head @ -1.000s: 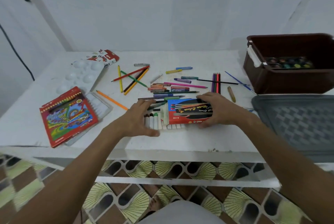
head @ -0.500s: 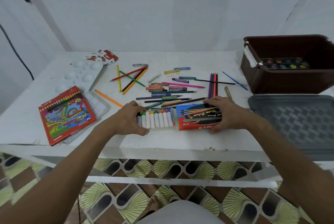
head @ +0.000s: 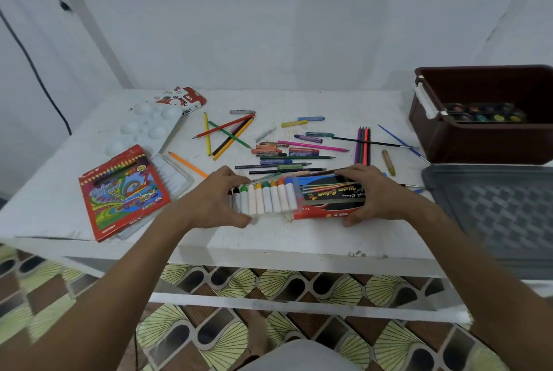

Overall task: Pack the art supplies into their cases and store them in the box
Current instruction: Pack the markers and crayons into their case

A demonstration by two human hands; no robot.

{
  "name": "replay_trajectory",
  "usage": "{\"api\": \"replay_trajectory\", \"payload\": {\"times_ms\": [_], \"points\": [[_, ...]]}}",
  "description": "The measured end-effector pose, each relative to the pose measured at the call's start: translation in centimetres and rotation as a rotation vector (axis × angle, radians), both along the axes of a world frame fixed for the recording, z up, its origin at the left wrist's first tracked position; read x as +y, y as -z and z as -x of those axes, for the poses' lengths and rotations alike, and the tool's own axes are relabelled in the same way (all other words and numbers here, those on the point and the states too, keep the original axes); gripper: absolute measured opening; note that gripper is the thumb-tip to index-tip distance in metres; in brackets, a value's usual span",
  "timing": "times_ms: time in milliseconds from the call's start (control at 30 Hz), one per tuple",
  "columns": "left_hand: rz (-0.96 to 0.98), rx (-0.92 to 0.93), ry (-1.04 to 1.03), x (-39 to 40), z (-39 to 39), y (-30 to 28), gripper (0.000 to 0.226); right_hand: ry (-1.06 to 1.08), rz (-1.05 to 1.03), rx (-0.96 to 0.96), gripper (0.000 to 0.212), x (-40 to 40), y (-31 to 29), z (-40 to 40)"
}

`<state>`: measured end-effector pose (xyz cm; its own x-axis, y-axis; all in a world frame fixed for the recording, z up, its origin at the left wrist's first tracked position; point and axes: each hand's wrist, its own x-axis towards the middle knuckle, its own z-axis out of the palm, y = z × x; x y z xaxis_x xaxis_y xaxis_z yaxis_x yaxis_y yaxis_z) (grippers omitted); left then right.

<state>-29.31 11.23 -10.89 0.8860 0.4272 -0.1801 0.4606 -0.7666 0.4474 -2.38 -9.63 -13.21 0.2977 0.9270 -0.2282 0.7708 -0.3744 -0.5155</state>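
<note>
Ctr of frame, near the desk's (head: 314, 239) front edge: left hand (head: 214, 198) grips the left end of a clear tray of markers (head: 264, 200), fingers curled over its far side, thumb at the near side. Right hand (head: 375, 194) holds the red marker sleeve (head: 326, 198), fingers wrapped over the top, thumb underneath. Tray sticks out of the sleeve's left end, approx. eight white-barrelled markers showing w/ coloured caps.

Behind the hands, mid-frame: loose colour pencils (head: 230, 134), oil pastels (head: 270, 149), a thin blue brush (head: 398, 140), four pencils side by side (head: 362, 144).

Left of frame: red colour-pencil box (head: 122, 194) lying on its clear tray, white paint palette (head: 143, 128) behind it, oil pastel box (head: 187, 98) at the back.

Upper right: brown storage box (head: 466, 143) w/ a watercolour set (head: 484, 113) inside. Grey lid (head: 490, 209) flat at right, in front of the box.
</note>
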Motion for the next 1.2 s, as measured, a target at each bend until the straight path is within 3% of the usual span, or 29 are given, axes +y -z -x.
{"api": "replay_trajectory", "payload": {"times_ms": [200, 567, 800, 1200], "points": [[-0.017, 0.058, -0.012, 0.6, 1.1, 0.7, 0.095, -0.001, -0.013, 0.069, 0.107, -0.6, 0.2, -0.4], [0.101, 0.069, -0.017, 0.9, 0.8, 1.0, 0.089, 0.002, -0.026, -0.006, 0.109, -0.8, 0.0, 0.5], [0.078, 0.039, -0.037, -0.1, 0.9, 1.5, 0.099, 0.037, -0.065, -0.034, 0.106, -0.9, 0.3, 1.5], [0.052, -0.053, 0.050, -1.0, 0.1, 1.8, 0.082, -0.050, 0.011, 0.004, 0.105, 0.1, 0.1, 1.2]]}}
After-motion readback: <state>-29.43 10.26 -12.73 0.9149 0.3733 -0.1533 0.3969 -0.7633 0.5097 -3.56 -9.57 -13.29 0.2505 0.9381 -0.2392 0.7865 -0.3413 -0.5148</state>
